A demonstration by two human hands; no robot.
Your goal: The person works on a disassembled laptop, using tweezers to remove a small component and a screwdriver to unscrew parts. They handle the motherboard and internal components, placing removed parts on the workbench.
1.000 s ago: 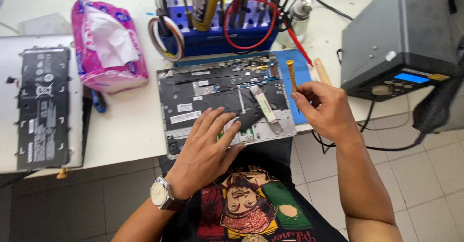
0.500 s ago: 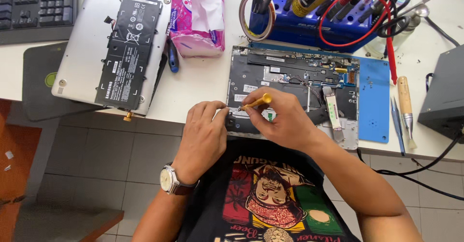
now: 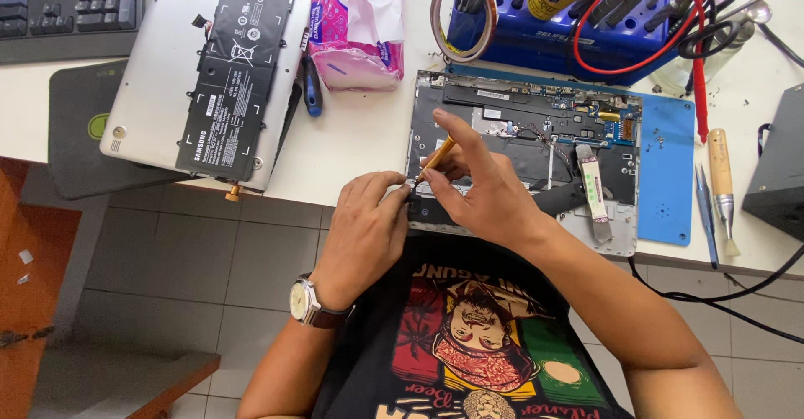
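Since the half-second-earlier frame both hands sit a little lower against the near edge of the surface, and the screwdriver tilts more steeply, tip down toward the left hand.

Right hand is closed round the yellow-handled screwdriver, index finger stretched along the shaft. Left hand is pinched together at the fingertips right at the tool tip; whatever small part it holds is too small to make out. Both work at the near left corner of the opened laptop base, which lies at the near edge of the surface, partly on a blue mat.

Judgement: keep the driver square to the screw, press lightly, let the left fingertips steady the tip. A slip here would run onto the board or its thin wires.

Around:
- A grey laptop lid with a black battery on it, left part of the surface.
- A pink tissue pack and a small blue-handled driver between the two laptops.
- A blue tool rack at the far edge, tape roll and red lead hanging off it.
- A wooden-handled brush and tweezers right of the mat.
- A keyboard at the far left corner.

Loose screws on the mat lie close to the right forearm's path.
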